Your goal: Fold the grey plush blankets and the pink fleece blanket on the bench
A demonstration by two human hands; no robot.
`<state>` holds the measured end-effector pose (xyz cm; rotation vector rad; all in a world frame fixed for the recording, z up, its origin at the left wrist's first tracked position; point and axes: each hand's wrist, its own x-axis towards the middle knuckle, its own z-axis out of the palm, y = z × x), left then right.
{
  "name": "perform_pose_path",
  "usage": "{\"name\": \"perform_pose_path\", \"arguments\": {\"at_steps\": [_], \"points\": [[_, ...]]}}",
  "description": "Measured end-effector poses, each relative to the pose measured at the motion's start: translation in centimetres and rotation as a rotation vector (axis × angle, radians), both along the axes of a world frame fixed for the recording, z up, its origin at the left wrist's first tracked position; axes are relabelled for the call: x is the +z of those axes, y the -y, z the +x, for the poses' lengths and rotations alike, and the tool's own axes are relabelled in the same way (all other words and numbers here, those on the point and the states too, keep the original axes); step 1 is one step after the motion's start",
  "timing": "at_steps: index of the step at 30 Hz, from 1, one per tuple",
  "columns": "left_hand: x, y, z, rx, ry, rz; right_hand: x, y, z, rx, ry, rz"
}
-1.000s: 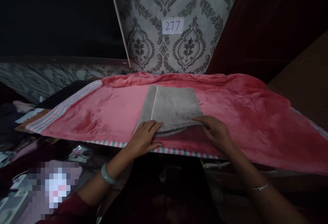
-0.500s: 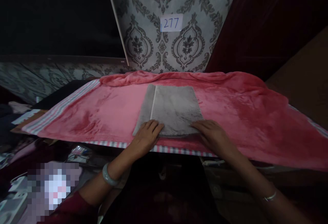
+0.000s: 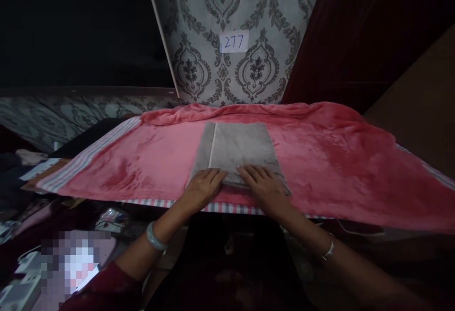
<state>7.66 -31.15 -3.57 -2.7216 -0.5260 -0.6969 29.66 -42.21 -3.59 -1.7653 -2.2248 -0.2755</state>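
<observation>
Centrally, folded grey cloth [image 3: 239, 152] lying flat on pink fleece blanket [image 3: 330, 159], near edge just short of blanket's striped border [image 3: 227, 206] at lower middle of frame; narrower layer showing along cloth's left side. Left hand [image 3: 202, 188] flat, fingers together, pressing near left corner of cloth, green bangle [image 3: 155, 238] at wrist. Right hand [image 3: 265, 187] flat beside it, fingers slightly spread over near middle edge, gripping nothing, thin bracelet [image 3: 329, 249] at wrist. Both hands close together, not quite touching. Above, patterned wall panel [image 3: 227, 7] bearing paper label [image 3: 233, 42] marked 277; clutter dim at lower left, too dark to identify. Likely risks: plush blanket sliding under pressure, dragging cloth toward table edge; uneven pressure shifting stacked layers out of line, widening offset strip at left; far right corner, unheld, free to lift or crease
</observation>
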Motion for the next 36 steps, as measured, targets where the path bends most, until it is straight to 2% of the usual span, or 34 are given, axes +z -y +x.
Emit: {"name": "perform_pose_path", "arguments": {"at_steps": [5, 10, 13, 18, 23, 27, 32, 34, 36], "points": [[0.1, -0.3, -0.1, 0.023, -0.090, 0.008, -0.3, -0.5, -0.1, 0.039, 0.007, 0.049], [0.0, -0.4, -0.2, 0.077, -0.159, 0.017, -2.6, -0.5, -0.2, 0.028, 0.035, 0.190], [-1.1, -0.2, -0.6, 0.048, -0.078, 0.040, -3.9, -0.5, -0.6, -0.010, 0.023, 0.243], [-3.1, -0.3, -1.4, -0.005, 0.081, 0.039, -4.6, -0.5, -1.0, -0.029, -0.046, 0.302], [-3.8, -0.7, -1.5, 0.009, 0.145, 0.055, -5.0, -0.6, -1.3, -0.049, -0.100, 0.298], [-2.8, -0.2, -1.2, 0.011, 0.122, 0.038, -4.0, -0.1, -1.4, -0.057, -0.166, 0.189], [-0.4, 2.3, -0.6, 0.002, 0.080, -0.027, -0.7, 0.5, 1.4, 0.173, -0.406, -0.045], [-0.1, 3.0, -0.4, -0.018, 0.086, -0.057, 0.6, -0.4, 3.0, 0.186, -0.475, -0.062], [-0.5, 3.1, -0.3, -0.017, 0.111, -0.075, 1.7, -2.3, 4.2, 0.160, -0.455, -0.060]]}}
